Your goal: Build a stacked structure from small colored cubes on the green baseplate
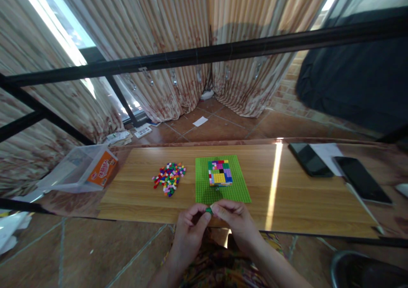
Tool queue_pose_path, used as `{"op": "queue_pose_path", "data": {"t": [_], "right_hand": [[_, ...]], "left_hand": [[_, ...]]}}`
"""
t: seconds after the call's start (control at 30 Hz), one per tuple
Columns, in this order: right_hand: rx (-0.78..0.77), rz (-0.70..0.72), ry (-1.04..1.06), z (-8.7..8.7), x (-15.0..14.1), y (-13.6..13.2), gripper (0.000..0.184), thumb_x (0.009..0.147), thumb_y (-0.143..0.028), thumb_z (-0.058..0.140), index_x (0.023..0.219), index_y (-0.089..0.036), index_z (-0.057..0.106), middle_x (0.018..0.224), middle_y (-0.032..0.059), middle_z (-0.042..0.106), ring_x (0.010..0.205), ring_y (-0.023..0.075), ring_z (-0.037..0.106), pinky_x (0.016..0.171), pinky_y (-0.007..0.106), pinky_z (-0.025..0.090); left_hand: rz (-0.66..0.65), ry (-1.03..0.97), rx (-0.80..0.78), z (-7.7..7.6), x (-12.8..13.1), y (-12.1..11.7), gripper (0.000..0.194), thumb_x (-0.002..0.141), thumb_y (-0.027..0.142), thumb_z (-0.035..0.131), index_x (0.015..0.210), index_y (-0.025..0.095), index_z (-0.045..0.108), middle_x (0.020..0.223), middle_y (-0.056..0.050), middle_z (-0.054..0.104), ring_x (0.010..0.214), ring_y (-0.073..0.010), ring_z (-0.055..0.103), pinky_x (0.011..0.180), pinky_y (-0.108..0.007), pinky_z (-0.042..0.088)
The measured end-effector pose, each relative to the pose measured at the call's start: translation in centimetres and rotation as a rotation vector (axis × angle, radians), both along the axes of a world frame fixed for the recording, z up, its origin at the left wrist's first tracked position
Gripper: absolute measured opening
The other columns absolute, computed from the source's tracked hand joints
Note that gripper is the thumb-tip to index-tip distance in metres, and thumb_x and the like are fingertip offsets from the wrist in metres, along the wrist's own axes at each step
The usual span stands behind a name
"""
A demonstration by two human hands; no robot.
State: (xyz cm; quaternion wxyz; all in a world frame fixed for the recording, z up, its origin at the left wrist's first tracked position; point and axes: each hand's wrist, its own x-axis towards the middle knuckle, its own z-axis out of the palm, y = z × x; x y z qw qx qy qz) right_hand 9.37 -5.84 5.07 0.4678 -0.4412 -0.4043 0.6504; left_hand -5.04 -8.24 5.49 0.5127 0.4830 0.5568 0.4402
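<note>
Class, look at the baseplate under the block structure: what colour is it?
The baseplate is bright green, with the head view showing it best.

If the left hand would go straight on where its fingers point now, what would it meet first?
The left hand would probably meet the right hand, at its fingertips, just past the small green brick; depth is unclear.

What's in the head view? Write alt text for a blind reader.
A left hand and right hand meet at a green toy brick by a wooden table's near edge; beyond, a multicoloured brick build stands on a green baseplate, loose bricks piled to its left.
</note>
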Motion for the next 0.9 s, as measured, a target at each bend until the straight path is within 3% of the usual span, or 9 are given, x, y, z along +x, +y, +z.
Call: {"op": "queue_pose_path", "data": {"t": [0.17,0.33,0.53,0.67,0.8,0.9], "right_hand": [[0.097,-0.125,-0.212,-1.4,2.4,1.9,0.024,0.073,-0.047,0.078,0.072,-0.024,0.08,0.075,0.0032,0.076,0.071,0.0189,0.066,0.071,0.031,0.051],[0.204,-0.244,-0.476,-2.8,6.5,5.6,0.024,0.075,-0.049,0.075,0.082,-0.026,0.082,0.087,0.0052,0.079,0.082,0.0239,0.071,0.078,0.036,0.053],[0.335,-0.216,-0.691,-1.6,6.9,9.6,0.02,0.077,-0.045,0.073,0.08,-0.026,0.081,0.084,0.0031,0.079,0.078,0.0215,0.071,0.073,0.032,0.052],[0.427,-0.103,-0.804,-0.4,5.4,11.8,0.014,0.081,-0.034,0.07,0.079,-0.025,0.08,0.081,0.0013,0.079,0.072,0.0184,0.071,0.068,0.028,0.05],[0.507,0.049,-0.982,0.1,4.3,13.3,0.013,0.083,-0.026,0.067,0.077,-0.025,0.078,0.078,0.0005,0.078,0.071,0.017,0.07,0.066,0.027,0.047],[0.559,0.083,-1.1,0.1,4.0,14.0,0.013,0.084,-0.023,0.067,0.077,-0.025,0.078,0.08,0.0008,0.078,0.072,0.0164,0.069,0.067,0.027,0.045]], "left_hand": [[0.066,0.182,0.091,-1.0,-1.3,1.3,0.025,0.084,0.042,0.063,0.078,0.018,0.067,0.073,-0.002,0.067,0.071,-0.0152,0.06,0.066,-0.025,0.046],[0.086,0.672,0.178,-2.4,-4.3,4.3,0.02,0.088,0.034,0.056,0.078,0.019,0.066,0.076,-0.003,0.067,0.073,-0.0161,0.062,0.069,-0.026,0.045],[0.072,1.18,0.048,-2.0,-5.8,7.3,0.018,0.093,0.027,0.052,0.087,0.019,0.066,0.088,-0.007,0.071,0.082,-0.0191,0.065,0.071,-0.029,0.043],[0.043,1.299,-0.027,-1.6,-6.0,8.2,0.017,0.095,0.025,0.05,0.095,0.02,0.066,0.096,-0.007,0.072,0.087,-0.0198,0.067,0.072,-0.029,0.044],[0.027,1.307,-0.019,-2.0,-6.2,8.7,0.019,0.094,0.019,0.049,0.102,0.02,0.066,0.102,-0.008,0.072,0.094,-0.0205,0.067,0.078,-0.029,0.046],[0.026,1.293,-0.012,-2.5,-6.4,8.9,0.024,0.093,0.017,0.047,0.106,0.02,0.066,0.105,-0.008,0.071,0.098,-0.0212,0.067,0.081,-0.03,0.048]]}}
